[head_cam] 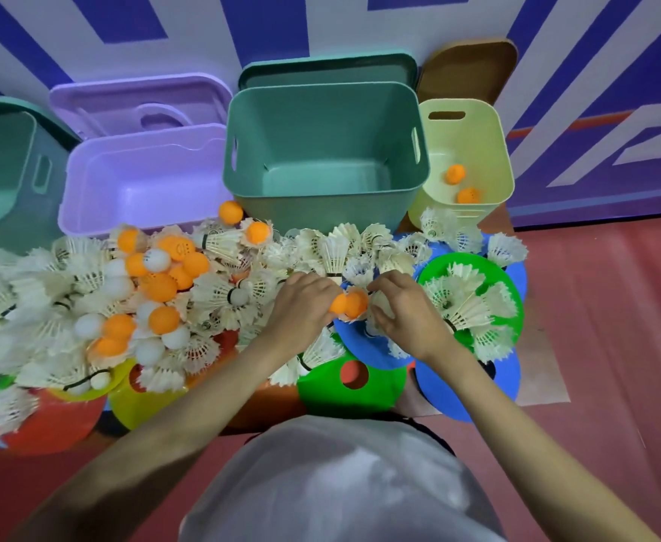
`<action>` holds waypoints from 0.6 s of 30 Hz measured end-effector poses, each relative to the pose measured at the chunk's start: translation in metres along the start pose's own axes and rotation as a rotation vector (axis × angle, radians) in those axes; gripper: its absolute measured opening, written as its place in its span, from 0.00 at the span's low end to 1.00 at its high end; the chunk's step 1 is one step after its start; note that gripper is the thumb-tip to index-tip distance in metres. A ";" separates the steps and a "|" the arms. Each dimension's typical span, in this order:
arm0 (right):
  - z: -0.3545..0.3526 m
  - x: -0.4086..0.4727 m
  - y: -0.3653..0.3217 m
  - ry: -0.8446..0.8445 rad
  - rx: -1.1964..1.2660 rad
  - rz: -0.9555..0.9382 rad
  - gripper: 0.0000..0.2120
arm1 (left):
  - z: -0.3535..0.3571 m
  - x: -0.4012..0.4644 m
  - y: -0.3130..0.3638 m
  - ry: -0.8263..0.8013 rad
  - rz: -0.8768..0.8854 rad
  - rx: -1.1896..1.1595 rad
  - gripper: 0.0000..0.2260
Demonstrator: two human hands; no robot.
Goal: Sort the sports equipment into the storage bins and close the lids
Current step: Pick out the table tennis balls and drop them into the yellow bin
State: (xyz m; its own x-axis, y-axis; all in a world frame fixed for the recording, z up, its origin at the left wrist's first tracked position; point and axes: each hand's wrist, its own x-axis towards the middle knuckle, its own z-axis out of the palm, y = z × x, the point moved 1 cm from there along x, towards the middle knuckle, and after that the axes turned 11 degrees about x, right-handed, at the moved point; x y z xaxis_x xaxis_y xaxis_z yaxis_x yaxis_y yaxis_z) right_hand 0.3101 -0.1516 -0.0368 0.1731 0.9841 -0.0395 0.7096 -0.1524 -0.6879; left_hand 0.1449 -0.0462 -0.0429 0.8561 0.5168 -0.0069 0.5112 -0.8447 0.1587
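Your left fingers (323, 291) curl around one orange ball (338, 304), pinching it at the fingertips, while your right hand (403, 307) curls its fingers down into the shuttlecocks beside a second orange ball (358, 301); you cannot tell whether those right fingers grip anything. Both balls touch each other between your left hand (301, 307) and the right, lying over a blue disc (360, 338). Nearer you sit a green disc (352, 381) and a yellow one (141, 400). To the left spreads a heap of shuttlecocks (67, 299) mixed with orange and white balls (157, 283). Beyond stand the open bins: purple bin (145, 181), large green bin (325, 150), and yellow bin (466, 150) at far right holding two orange balls (462, 185).
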 end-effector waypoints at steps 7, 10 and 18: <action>0.011 0.005 -0.006 0.044 -0.082 0.060 0.13 | -0.023 -0.008 -0.003 0.245 -0.195 -0.257 0.16; 0.019 0.006 -0.011 0.065 -0.159 0.089 0.13 | -0.031 -0.014 -0.015 0.322 -0.271 -0.265 0.16; 0.044 0.016 -0.017 0.097 -0.352 0.226 0.12 | -0.034 -0.018 -0.027 0.373 -0.294 -0.329 0.17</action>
State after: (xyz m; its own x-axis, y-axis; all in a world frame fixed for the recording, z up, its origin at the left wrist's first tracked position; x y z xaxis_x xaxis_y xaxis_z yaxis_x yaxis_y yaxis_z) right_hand 0.2707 -0.1295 -0.0580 0.4026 0.9118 -0.0810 0.8333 -0.4017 -0.3798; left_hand 0.1130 -0.0277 -0.0134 0.5665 0.7877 0.2423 0.6215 -0.6014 0.5020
